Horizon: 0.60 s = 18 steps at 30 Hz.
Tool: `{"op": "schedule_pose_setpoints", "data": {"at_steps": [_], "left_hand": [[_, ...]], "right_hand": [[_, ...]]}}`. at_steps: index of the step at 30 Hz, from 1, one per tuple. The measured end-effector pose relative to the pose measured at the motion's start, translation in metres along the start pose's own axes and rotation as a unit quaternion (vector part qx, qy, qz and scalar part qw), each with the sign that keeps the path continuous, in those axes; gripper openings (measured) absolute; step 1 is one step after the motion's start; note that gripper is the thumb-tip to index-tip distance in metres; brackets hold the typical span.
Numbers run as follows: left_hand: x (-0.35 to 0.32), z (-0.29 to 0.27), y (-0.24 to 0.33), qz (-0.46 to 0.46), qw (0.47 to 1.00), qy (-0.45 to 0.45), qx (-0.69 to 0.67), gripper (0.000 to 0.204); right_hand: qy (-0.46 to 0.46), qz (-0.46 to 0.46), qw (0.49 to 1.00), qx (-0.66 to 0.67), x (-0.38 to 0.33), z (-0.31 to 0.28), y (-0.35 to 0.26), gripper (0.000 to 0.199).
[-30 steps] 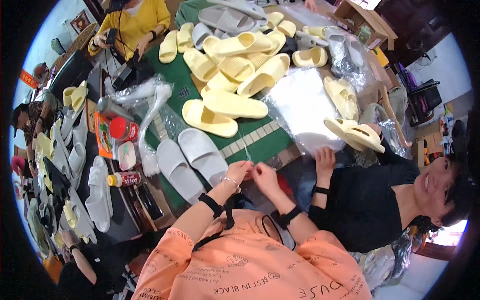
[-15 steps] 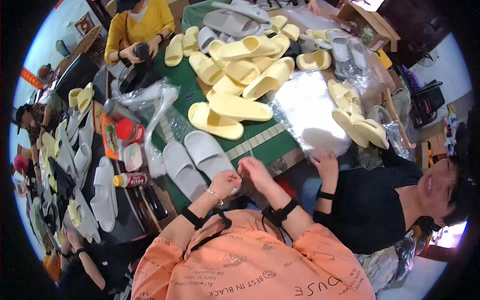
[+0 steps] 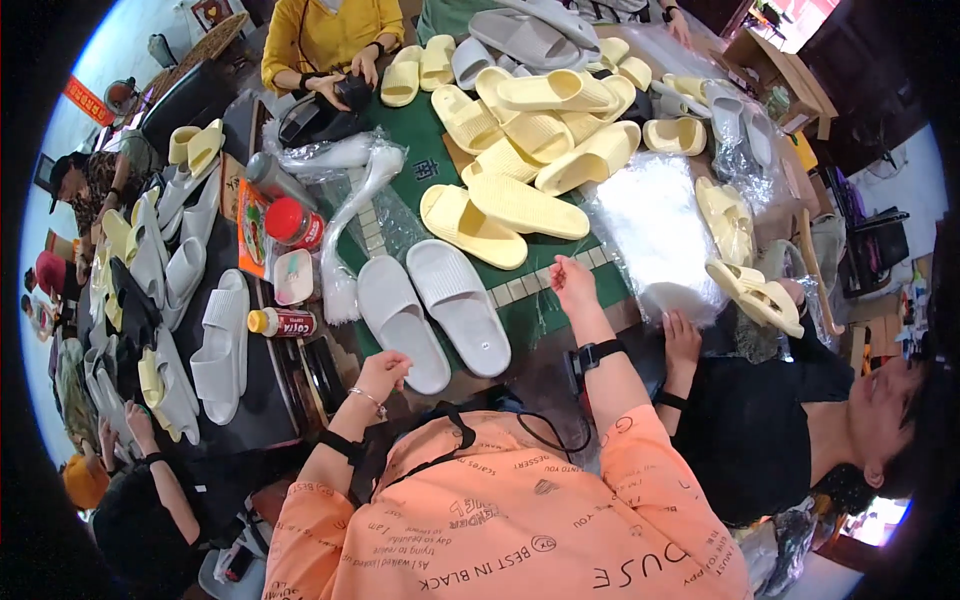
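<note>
A pair of grey slippers lies side by side at the table's near edge, a left slipper (image 3: 395, 300) and a right slipper (image 3: 462, 300). My left hand (image 3: 383, 376) is beside the heel of the left one, its fingers curled in; whatever they may hold does not show. Out past the right slipper, my right hand (image 3: 573, 285) is raised over the green table top, fingers drawn together. Anything in its pinch is too small to make out. Beyond the grey pair, two yellow slippers (image 3: 472, 228) overlap.
A yellow slipper pile (image 3: 545, 130) covers the far middle. Clear plastic bags (image 3: 655, 225) lie at right, by a co-worker's hand (image 3: 682, 345). Left are crumpled plastic (image 3: 345, 275), a red-lidded jar (image 3: 290, 222), a bottle (image 3: 283, 322) and more grey slippers (image 3: 220, 350). Other people sit around.
My hands, together over the right grey slipper before, have parted: the left moved left and nearer me, the right moved right and away. The view has shifted, so the table appears farther right.
</note>
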<state>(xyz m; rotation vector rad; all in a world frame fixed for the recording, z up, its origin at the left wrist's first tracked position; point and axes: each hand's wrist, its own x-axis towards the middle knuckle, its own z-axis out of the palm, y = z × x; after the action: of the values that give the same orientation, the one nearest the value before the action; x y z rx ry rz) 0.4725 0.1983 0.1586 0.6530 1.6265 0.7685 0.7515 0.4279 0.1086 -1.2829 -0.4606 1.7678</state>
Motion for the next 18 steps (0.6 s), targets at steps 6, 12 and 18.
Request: {"op": "schedule_pose_setpoints", "data": {"at_steps": [6, 12, 18], "left_hand": [[-0.001, -0.020, -0.001, 0.056, 0.982, 0.090, 0.157, 0.010], [0.012, -0.002, 0.035, 0.187, 0.937, 0.001, 0.294, 0.013], [0.034, -0.009, 0.044, 0.215, 0.935, 0.025, 0.282, 0.013]], "right_hand": [[0.167, -0.294, 0.859, -0.384, -0.022, -0.008, 0.012, 0.020], [-0.290, -0.317, 0.740, -0.518, -0.114, 0.077, 0.073, 0.023], [-0.332, -0.110, 0.804, -0.481, -0.123, 0.091, 0.095, 0.023]]}}
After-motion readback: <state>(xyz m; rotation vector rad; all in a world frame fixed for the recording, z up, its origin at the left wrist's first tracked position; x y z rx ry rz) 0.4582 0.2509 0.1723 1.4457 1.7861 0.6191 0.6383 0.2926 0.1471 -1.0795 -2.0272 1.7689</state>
